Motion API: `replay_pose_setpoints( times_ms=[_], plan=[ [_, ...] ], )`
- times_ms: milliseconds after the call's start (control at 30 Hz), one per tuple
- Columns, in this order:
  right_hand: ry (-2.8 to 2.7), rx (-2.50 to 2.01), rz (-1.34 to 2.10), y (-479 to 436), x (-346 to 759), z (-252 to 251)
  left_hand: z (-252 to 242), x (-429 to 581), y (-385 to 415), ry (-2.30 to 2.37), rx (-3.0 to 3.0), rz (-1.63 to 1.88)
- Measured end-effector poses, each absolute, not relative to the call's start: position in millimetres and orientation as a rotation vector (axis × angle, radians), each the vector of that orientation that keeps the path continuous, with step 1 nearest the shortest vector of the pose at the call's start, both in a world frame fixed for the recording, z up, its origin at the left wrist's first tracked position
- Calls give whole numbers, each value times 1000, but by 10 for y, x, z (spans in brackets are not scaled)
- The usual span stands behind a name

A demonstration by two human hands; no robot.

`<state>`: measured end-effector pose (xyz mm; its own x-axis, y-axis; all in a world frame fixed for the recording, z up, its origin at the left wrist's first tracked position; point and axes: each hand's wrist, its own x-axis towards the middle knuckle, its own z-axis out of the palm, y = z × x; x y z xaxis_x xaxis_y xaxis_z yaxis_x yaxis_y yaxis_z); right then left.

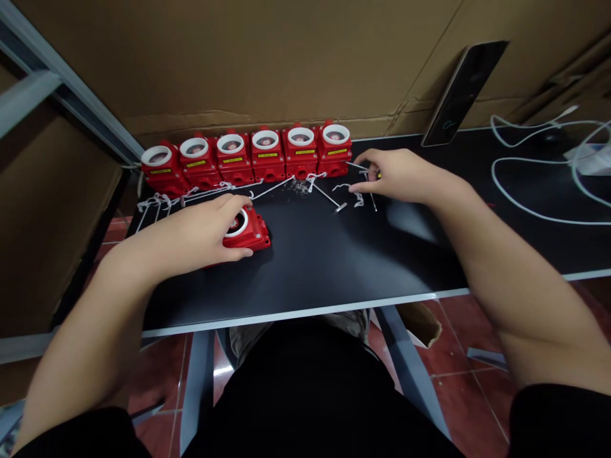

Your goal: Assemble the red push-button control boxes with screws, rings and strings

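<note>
My left hand (pixel 214 232) is curled over a red alarm box (pixel 258 234) with a round white ring, which lies on the black tabletop; the thumb is at its near side. My right hand (pixel 394 175) pinches a thin metal-shafted screwdriver (pixel 356 166) whose yellow and dark end shows by the palm. Its tip points left, at the rightmost box of a row of similar red boxes (pixel 270 154). Beneath the right fingers lie a thin metal rod (pixel 373 202) and a white cord (pixel 359 200). A small metal hammer (pixel 340 207) lies left of them.
More thin rods and white cords (pixel 160 202) lie before the row at left. Pale crumbs (pixel 300 186) are scattered near the middle. A dark flat panel (pixel 463 95) leans on the cardboard wall (pixel 267 57). White cables (pixel 529 162) loop at right. The table's pale front edge (pixel 305 312) runs nearest me.
</note>
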<state>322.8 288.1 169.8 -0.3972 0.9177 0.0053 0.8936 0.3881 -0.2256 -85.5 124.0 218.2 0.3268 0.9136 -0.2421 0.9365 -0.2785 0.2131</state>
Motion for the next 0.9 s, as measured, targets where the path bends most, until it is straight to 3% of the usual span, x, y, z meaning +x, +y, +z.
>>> replay_pose_setpoints(
  times_ms=[167, 900],
  plan=[
    [-2537, -1688, 192, 3028, 3278, 1592, 2182, -855, 1246, 1637, 2322, -115],
    [-2363, -1959, 185, 3116, 3639, 2017, 2247, -804, 1230, 1664, 2280, -123]
  ],
)
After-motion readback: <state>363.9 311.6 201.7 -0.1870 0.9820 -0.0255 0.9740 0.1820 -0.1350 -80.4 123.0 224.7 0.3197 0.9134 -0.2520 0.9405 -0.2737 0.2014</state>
